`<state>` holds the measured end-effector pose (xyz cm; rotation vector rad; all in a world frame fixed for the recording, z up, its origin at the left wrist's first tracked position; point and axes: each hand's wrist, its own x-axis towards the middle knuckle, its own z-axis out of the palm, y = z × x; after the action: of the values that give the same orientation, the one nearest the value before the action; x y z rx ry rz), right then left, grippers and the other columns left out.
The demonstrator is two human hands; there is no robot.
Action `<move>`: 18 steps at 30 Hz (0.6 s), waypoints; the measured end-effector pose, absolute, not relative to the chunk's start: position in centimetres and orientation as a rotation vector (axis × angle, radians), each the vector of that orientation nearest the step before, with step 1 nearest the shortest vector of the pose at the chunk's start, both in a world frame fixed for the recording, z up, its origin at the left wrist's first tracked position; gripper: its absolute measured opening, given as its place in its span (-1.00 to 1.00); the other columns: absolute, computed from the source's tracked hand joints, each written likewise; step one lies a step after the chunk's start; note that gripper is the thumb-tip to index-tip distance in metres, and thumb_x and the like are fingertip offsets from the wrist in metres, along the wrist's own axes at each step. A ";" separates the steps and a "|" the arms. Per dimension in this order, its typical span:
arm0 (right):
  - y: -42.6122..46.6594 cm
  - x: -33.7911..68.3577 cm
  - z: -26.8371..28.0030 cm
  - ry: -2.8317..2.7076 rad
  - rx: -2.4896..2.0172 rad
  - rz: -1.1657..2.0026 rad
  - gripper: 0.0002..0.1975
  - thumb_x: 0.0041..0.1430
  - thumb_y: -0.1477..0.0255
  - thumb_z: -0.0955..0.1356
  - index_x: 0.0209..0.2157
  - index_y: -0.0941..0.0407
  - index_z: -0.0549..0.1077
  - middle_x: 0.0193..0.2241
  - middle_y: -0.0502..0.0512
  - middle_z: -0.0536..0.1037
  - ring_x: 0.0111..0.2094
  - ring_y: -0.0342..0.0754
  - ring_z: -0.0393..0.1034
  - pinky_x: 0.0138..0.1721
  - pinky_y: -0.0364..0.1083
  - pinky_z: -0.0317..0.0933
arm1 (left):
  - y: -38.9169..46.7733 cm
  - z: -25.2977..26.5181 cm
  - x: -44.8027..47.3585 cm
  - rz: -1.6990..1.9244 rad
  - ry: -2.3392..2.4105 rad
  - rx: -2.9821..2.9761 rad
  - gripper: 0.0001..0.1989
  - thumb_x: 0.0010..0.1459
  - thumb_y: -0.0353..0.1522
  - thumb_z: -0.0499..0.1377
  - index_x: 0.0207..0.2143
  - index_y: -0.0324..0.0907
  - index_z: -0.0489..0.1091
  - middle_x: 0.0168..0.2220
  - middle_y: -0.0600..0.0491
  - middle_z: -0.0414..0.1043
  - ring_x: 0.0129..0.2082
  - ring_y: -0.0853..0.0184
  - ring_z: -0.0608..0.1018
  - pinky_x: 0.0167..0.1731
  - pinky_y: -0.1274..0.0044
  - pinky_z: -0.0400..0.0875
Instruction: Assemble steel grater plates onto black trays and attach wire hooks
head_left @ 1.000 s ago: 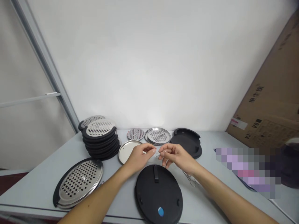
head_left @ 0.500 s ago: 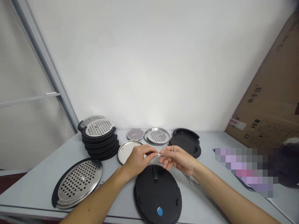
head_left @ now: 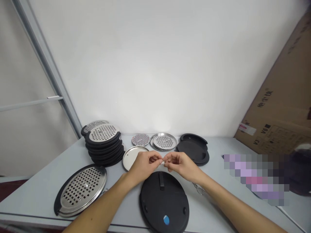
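Note:
My left hand (head_left: pixel 147 162) and my right hand (head_left: pixel 180 164) meet fingertip to fingertip, both closed in a pinch. Between them shows a small thin shiny piece (head_left: pixel 163 162), mostly hidden by the fingers, so its kind cannot be made out. Just below the hands lies a round black plastic base (head_left: pixel 167 197) with a raised strap-like tab, small side knobs and a blue oval sticker. Behind my left hand a shallow round metal tray (head_left: pixel 133 156) is partly covered. Scissors (head_left: pixel 200 190) lie partly under my right forearm.
A grater disc with black rim (head_left: pixel 81 186) lies at front left, near a stack of black-rimmed graters (head_left: pixel 104 147). Perforated metal discs (head_left: pixel 141 139), grater plates (head_left: pixel 164 141) and black plastic parts (head_left: pixel 193 149) line the wall. A cardboard box (head_left: pixel 279 106) stands at right.
My right hand has turned and its fingers have curled in closer to my left fingertips, covering more of the small shiny piece. My left hand has barely moved.

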<state>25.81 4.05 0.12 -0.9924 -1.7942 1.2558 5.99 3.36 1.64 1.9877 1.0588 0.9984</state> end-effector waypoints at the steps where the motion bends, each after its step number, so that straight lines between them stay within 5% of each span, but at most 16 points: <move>1: 4.0 25.9 0.1 -1.844 -1.038 1.197 -0.81 0.09 0.33 0.40 -0.32 0.18 0.49 -0.55 -0.02 0.45 -0.49 -0.15 0.35 -0.42 -0.16 0.22 | 3.5 1.6 5.9 0.948 1.061 1.983 -0.85 0.12 -0.33 0.17 -0.33 -0.20 0.51 -0.41 0.05 0.55 -0.39 0.36 0.54 -0.37 0.58 0.37; 18: 2.7 25.0 -0.1 -2.352 -1.049 0.500 -0.82 0.08 0.58 0.29 -0.34 0.12 0.52 -0.42 0.03 0.51 -0.42 -0.14 0.35 -0.38 -0.19 0.18 | 3.7 0.9 4.8 0.647 1.160 2.097 -0.87 0.02 -0.42 0.15 -0.40 -0.22 0.51 -0.46 0.08 0.51 -0.44 0.39 0.52 -0.46 0.64 0.31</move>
<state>25.02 2.65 -0.14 -1.0493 -2.3518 0.5004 4.83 3.74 0.88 2.0971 1.1600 0.6467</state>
